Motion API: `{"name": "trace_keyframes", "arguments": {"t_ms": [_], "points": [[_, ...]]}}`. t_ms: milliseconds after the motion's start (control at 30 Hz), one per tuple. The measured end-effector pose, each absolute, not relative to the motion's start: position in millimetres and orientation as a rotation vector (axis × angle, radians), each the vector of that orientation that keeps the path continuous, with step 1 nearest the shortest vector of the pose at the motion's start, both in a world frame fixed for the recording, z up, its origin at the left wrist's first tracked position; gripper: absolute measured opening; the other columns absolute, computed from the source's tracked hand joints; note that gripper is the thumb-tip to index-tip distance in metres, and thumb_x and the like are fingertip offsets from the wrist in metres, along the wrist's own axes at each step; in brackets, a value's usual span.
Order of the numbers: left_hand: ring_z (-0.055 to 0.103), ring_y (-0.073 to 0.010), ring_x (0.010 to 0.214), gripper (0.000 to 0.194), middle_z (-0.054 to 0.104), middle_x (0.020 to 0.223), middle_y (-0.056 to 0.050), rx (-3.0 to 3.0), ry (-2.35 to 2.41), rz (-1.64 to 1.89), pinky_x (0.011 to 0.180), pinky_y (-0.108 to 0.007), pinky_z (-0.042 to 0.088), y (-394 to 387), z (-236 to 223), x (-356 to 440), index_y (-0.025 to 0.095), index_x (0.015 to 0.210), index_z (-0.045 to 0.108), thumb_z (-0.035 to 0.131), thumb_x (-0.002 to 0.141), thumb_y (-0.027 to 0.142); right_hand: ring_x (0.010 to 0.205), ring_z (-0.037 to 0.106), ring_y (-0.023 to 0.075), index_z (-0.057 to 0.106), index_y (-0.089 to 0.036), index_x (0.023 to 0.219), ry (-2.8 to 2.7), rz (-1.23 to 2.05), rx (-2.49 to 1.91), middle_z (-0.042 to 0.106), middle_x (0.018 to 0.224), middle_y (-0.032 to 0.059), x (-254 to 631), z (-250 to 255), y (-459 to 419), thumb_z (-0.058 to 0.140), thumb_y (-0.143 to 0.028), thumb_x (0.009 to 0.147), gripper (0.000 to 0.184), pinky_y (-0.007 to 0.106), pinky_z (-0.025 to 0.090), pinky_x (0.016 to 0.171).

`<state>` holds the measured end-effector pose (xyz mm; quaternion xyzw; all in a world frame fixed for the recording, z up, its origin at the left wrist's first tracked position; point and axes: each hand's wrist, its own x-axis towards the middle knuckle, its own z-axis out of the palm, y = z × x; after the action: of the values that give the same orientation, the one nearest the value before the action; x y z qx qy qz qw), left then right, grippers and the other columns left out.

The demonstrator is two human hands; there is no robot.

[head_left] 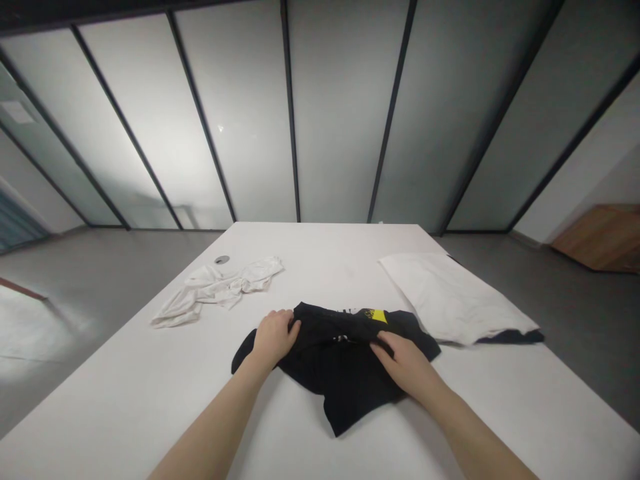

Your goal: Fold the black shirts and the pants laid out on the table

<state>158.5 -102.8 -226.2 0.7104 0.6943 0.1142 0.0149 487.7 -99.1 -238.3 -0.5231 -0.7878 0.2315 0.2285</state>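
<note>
A black T-shirt (353,380) with a yellow and white print lies bunched and partly folded over itself on the white table (345,267), close in front of me. My left hand (277,335) grips its left part, fingers curled over the cloth and thumb pressed against it. On the right side, my right hand (400,360) pinches the upper layer near the middle fold, though some of its fingertips are hidden by the fabric. One sleeve-like flap of the shirt points toward me.
A crumpled white cloth (215,288) lies at the table's left, near a round grey cable hole (222,259). Flat white fabric with dark cloth beneath, a stack of clothing (450,293), rests by the right edge. Frosted glass panels (345,113) stand behind the table.
</note>
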Motion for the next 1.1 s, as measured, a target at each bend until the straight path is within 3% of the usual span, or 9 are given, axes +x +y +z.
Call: {"name": "trace_keyframes", "arguments": {"t_ms": [367,767,1100], "points": [[0.067,-0.0262,0.094,0.022,0.074,0.096,-0.008,2.190,2.150,0.375,0.082,-0.037,0.045,-104,-225,157,0.022,0.091,0.063,0.052,0.105,0.035,0.095,0.073,0.0295,0.067,-0.024,0.091,-2.134,0.673,-1.429,0.077,0.099,0.0097,488,-240,-98,0.045,-0.044,0.102,0.031,0.040,0.051,0.084],[0.069,-0.0264,0.099,0.020,0.075,0.102,-0.010,2.167,2.098,0.417,0.087,-0.036,0.047,-109,-221,154,0.021,0.097,0.066,0.051,0.105,0.033,0.080,0.070,0.0275,0.056,-0.027,0.084,-2.032,0.736,-1.454,0.073,0.083,0.0048,487,-235,-98,0.052,-0.048,0.098,0.026,0.036,0.047,0.072],[0.070,-0.0258,0.098,0.012,0.075,0.102,-0.009,2.137,2.147,0.402,0.086,-0.035,0.047,-110,-214,149,0.022,0.100,0.065,0.055,0.096,0.025,0.091,0.074,0.0298,0.066,-0.024,0.093,-2.013,0.748,-1.463,0.080,0.097,0.0086,483,-234,-95,0.061,-0.042,0.095,0.018,0.037,0.051,0.078]]}}
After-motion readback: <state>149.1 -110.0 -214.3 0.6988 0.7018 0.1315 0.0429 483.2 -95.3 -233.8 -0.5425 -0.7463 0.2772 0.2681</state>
